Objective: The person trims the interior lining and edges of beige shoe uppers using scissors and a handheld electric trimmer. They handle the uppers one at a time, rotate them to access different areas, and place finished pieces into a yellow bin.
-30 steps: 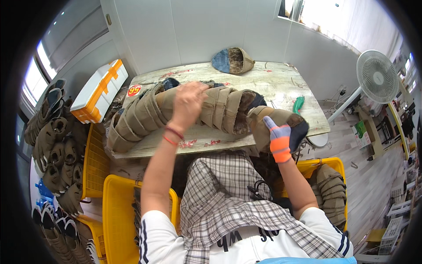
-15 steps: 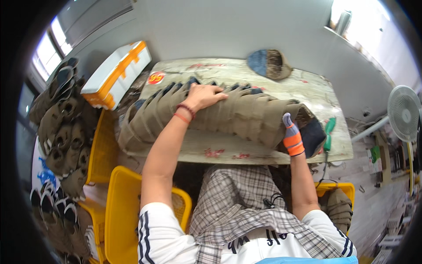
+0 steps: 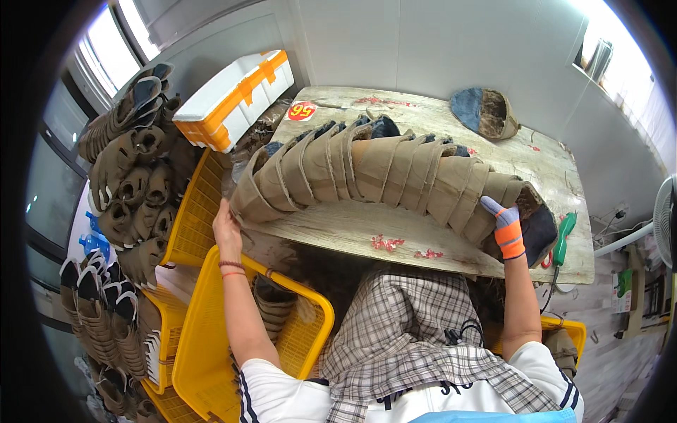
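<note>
A long row of brown fabric shoe uppers [image 3: 398,173], nested one in another and lined with dark fleece, lies curved across the table [image 3: 338,233]. At its left end is my bare left hand [image 3: 226,231], closed against the outermost upper, its fingertips partly hidden. My right hand [image 3: 506,229], in a grey and orange glove, grips the right end; its thumb lies on top and the other fingers are out of sight. A single upper with blue and brown lining [image 3: 486,113] rests at the table's back edge.
A green-handled tool [image 3: 565,238] with a cord lies at the table's right edge. Yellow baskets [image 3: 190,338] stand at my left, one with uppers inside. Heaps of uppers [image 3: 134,176] are farther left. A white foam box [image 3: 236,95] with orange tape sits behind; a fan [image 3: 663,215] is at right.
My left hand has gone from the top of the row down to its left end. My right hand stays at the right end. The whole view has shifted.
</note>
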Demonstrator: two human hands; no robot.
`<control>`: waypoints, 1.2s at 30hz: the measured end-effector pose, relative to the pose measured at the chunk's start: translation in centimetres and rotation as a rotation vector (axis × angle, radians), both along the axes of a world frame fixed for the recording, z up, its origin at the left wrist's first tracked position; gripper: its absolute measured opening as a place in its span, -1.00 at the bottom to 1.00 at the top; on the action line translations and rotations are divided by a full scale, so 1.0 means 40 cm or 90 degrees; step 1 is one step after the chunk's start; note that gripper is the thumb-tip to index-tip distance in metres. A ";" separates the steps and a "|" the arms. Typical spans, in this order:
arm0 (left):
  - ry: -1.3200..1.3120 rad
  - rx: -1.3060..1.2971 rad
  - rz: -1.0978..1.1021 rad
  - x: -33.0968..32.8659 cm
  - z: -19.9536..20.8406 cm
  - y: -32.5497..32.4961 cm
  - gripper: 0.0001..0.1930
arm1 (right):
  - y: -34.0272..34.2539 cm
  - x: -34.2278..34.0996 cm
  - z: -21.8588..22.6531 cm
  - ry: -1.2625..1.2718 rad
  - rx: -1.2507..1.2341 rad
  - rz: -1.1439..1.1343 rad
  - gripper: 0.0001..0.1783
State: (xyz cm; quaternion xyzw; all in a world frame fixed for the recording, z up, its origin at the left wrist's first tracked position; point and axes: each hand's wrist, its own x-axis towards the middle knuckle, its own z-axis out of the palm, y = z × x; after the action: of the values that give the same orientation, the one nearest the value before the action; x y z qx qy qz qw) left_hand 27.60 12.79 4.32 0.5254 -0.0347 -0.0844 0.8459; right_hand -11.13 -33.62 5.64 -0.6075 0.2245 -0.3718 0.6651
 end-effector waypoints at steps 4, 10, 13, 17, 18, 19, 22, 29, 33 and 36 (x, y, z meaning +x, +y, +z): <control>0.044 0.043 -0.177 0.082 0.001 -0.051 -0.45 | 0.000 0.018 0.070 0.008 -0.019 0.090 -0.52; 0.056 -0.003 -0.333 0.122 0.057 -0.111 -0.49 | -0.113 0.089 0.061 0.101 0.093 0.156 -0.53; 0.038 0.029 -0.376 0.167 0.043 -0.136 -0.50 | -0.125 0.131 0.044 0.092 0.117 0.148 -0.54; 0.059 -0.008 -0.407 0.210 0.073 -0.166 -0.50 | -0.133 0.172 0.070 0.052 0.107 0.210 -0.56; 0.066 -0.026 -0.409 0.212 0.076 -0.171 -0.50 | -0.143 0.182 0.072 0.040 0.106 0.239 -0.55; 0.055 -0.012 -0.394 0.192 0.100 -0.181 -0.45 | -0.147 0.190 0.086 0.034 0.085 0.238 -0.54; 0.016 -0.049 -0.405 0.175 0.089 -0.168 -0.37 | -0.215 0.210 0.028 0.053 0.125 0.243 -0.56; 0.044 -0.044 -0.371 0.181 0.032 -0.135 -0.40 | -0.218 0.141 0.036 0.396 -0.321 -0.046 -0.61; 0.023 -0.003 -0.358 0.193 0.028 -0.115 -0.37 | -0.039 0.167 0.192 0.406 -0.779 -0.487 -0.70; 0.040 -0.014 -0.368 0.187 0.036 -0.117 -0.39 | 0.098 0.395 0.266 0.135 -0.867 -0.264 -0.65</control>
State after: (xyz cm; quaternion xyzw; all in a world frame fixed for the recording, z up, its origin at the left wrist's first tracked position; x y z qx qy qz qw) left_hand 35.09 8.11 5.78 0.4819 -0.1575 -0.3379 0.7930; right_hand 4.66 -29.71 16.28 -0.8650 0.1173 -0.4870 0.0290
